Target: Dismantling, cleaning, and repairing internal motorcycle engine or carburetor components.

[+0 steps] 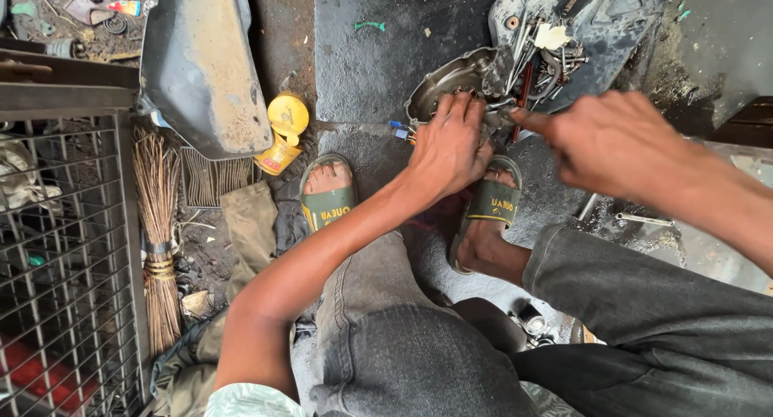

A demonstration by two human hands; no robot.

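Hands (pixel 515 139) at metal cover's (pixel 451 79) rim

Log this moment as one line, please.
left hand on metal engine cover | right hand reaching, blurred | yellow bottle aside

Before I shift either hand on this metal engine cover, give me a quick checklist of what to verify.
1. Left hand resting on the engine cover: ok.
2. Right hand sharp enough to judge its grip: not ok, blurred.
3. Anything pinched in the right fingertips: cannot tell.
4. Loose bolts and tools gathered on the black tray: ok.
5. Sandalled feet clear of the cover: ok.
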